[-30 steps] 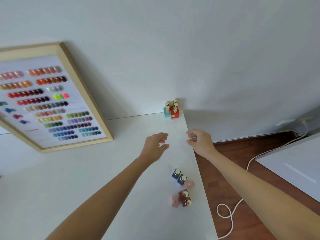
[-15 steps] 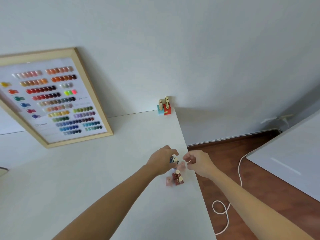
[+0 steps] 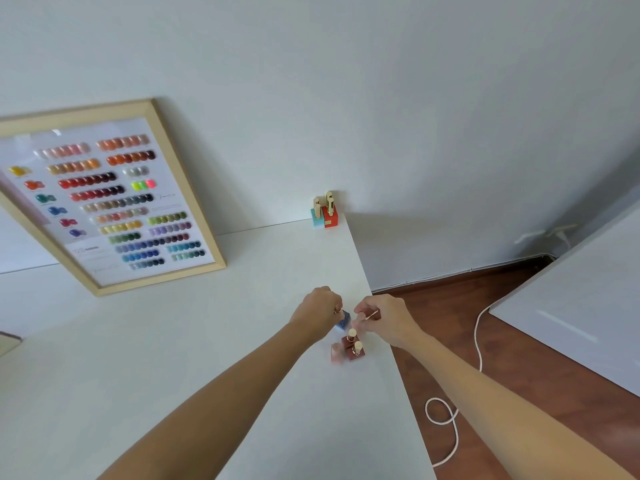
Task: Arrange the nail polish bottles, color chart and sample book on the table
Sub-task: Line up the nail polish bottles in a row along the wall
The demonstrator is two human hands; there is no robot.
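Just on the near side of both hands, two dark red bottles [image 3: 354, 347] and a pale pink one [image 3: 336, 353] stand upright together on the white table [image 3: 214, 375], close to its right edge. The left hand [image 3: 320, 308] has its fingers curled around a blue bottle [image 3: 343, 321]. The right hand [image 3: 382, 318], just beside it, pinches something small and thin; what it is I cannot tell. Such bottles are probably glass, small and smooth, so they are best held by the square body. Far beyond the hands, a light blue and a red bottle [image 3: 325, 213] stand at the wall. Far left, the framed color chart [image 3: 114, 199] leans.
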